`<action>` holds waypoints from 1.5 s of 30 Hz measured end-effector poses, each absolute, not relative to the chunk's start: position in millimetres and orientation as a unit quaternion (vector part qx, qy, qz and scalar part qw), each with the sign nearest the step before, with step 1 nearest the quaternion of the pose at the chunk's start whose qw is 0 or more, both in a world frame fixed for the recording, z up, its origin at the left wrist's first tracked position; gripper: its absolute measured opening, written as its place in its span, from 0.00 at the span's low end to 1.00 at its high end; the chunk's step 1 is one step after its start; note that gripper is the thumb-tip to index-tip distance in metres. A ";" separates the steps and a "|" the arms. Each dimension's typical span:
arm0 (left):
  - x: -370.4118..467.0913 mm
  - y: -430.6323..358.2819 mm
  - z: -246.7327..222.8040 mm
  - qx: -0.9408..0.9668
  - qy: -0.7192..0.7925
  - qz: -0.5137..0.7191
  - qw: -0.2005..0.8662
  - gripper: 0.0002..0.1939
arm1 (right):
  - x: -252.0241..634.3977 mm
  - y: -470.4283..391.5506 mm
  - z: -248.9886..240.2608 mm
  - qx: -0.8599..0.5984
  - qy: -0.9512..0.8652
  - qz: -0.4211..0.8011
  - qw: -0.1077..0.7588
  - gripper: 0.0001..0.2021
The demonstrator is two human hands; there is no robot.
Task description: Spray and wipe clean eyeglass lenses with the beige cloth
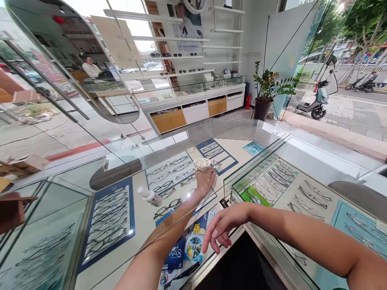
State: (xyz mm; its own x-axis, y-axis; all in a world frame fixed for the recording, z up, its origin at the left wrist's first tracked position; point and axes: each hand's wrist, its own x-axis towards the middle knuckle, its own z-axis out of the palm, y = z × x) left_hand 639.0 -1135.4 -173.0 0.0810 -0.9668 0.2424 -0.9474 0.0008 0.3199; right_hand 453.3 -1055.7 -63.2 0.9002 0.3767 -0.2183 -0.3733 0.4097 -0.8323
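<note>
My left hand [205, 179] reaches into the glass display case, its fingers closed on a crumpled cream-white cloth [203, 163]. Under and around the cloth lie trays of eyeglasses: a white-lined tray [160, 173] to its left and a blue-edged tray [216, 153] just beyond. Nearer to me, a black-framed pair of glasses [167, 208] lies left of my forearm, and a white bottle [149, 197] is further left. My right hand [225, 225] hangs over the case's near edge, fingers loosely bent and apart, holding nothing. Below it are leaflets and a round colourful card [193, 247].
Glass panes [256, 161] edge the cases on both sides of my arms. Another blue tray of glasses [110, 217] lies left, and more eyeglasses [279, 177] fill the right case. A pen [186, 276] rests low by the leaflets. A potted plant [266, 92] stands beyond.
</note>
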 end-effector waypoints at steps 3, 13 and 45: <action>644.5 -1071.9 -163.7 0.725 -0.660 -0.047 0.191 0.13 | 446.0 -1053.6 -61.2 -0.514 0.008 0.218 0.830 0.27; 692.3 -878.5 -94.9 0.731 -0.618 -0.271 0.099 0.13 | 421.6 -1058.1 -13.6 -0.606 0.062 0.176 0.773 0.26; 689.6 -1054.0 -1.9 0.706 -0.702 0.007 0.094 0.19 | 385.3 -1201.8 -51.3 -0.781 0.619 -0.083 -0.001 0.35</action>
